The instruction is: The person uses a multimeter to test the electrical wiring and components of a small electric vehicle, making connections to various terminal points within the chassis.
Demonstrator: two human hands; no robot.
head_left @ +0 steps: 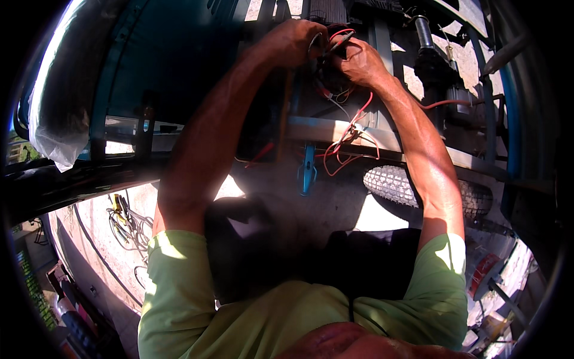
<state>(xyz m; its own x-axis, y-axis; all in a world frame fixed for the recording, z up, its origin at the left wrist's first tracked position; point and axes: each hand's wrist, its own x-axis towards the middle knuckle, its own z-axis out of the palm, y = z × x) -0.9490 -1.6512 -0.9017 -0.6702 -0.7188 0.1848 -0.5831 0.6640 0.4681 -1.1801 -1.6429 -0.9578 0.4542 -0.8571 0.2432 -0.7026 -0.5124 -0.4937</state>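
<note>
Both my arms reach forward into a blue metal frame, toward a bundle of red and dark wires (pixel 342 32). My left hand (pixel 299 42) is closed, its fingers curled at the left side of the bundle. Close beside it my right hand (pixel 361 62) pinches at the same bundle from the right. A slim dark piece sticks out between the hands, too shadowed to name. The fingertips are partly hidden. Below the hands, loose red and white wires (pixel 353 134) hang in a tangle over a pale metal crossbar (pixel 382 139).
A blue bracket (pixel 308 170) hangs under the crossbar. A knobbly tyre (pixel 391 185) lies below my right forearm, and a shock absorber (pixel 423 33) stands at the upper right. Plastic wrap (pixel 57 119) covers a part at the left. Cables and yellow-handled pliers (pixel 117 206) lie on the ground.
</note>
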